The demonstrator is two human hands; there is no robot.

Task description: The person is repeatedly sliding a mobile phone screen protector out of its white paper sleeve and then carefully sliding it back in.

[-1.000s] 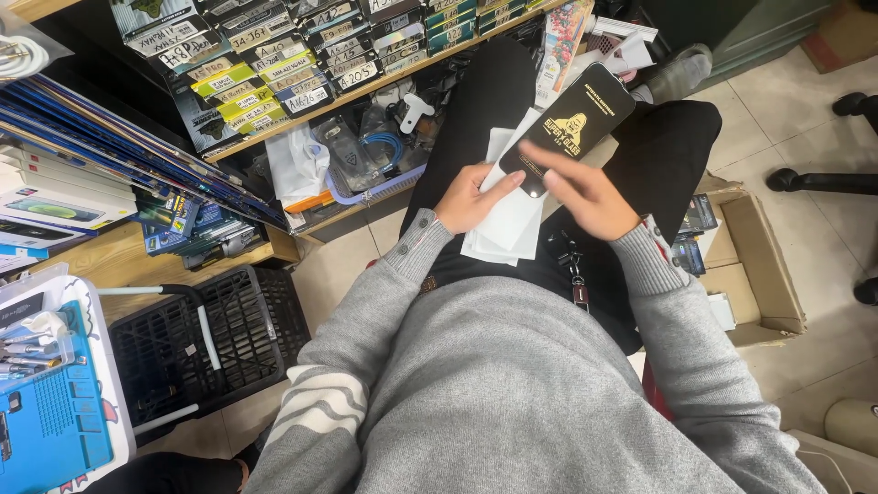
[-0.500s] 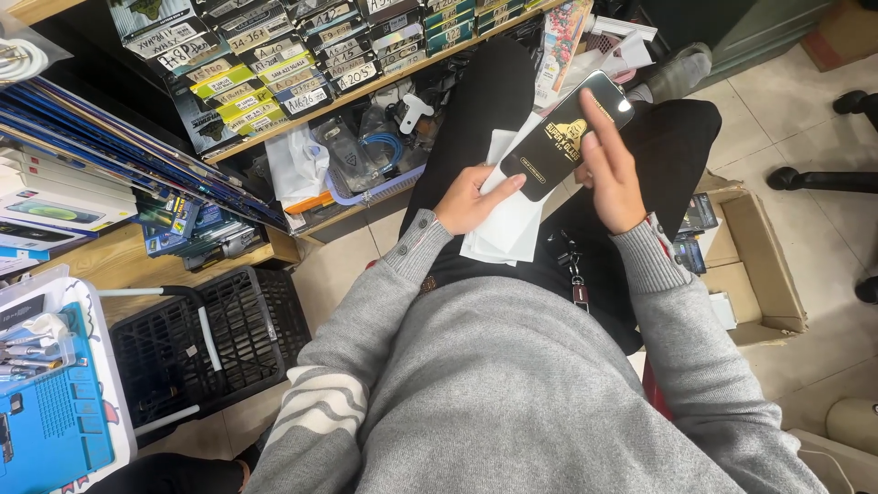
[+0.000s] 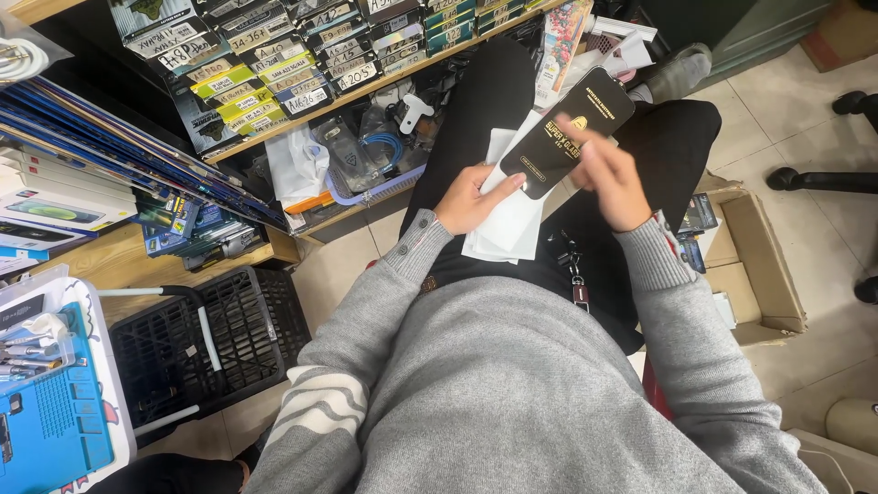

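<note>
I sit in a grey sweater and black trousers. My right hand (image 3: pixel 611 179) holds a flat black packet with gold print (image 3: pixel 567 130) tilted up over my lap. My left hand (image 3: pixel 476 197) rests on a stack of white sheets (image 3: pixel 508 230) on my left thigh, its thumb touching the packet's lower end. A key ring (image 3: pixel 572 272) hangs at my waist.
A wooden shelf (image 3: pixel 366 87) full of small boxed packets runs along the top left. A lavender tray (image 3: pixel 366 187) with cables sits below it. A black plastic basket (image 3: pixel 197 343) stands at the left, a blue mat (image 3: pixel 55 430) beside it, an open cardboard box (image 3: pixel 759 265) at the right.
The black packet has been raised and slid up to the right in my right hand. My left hand stays on the white sheets, its thumb now at the packet's lower end.
</note>
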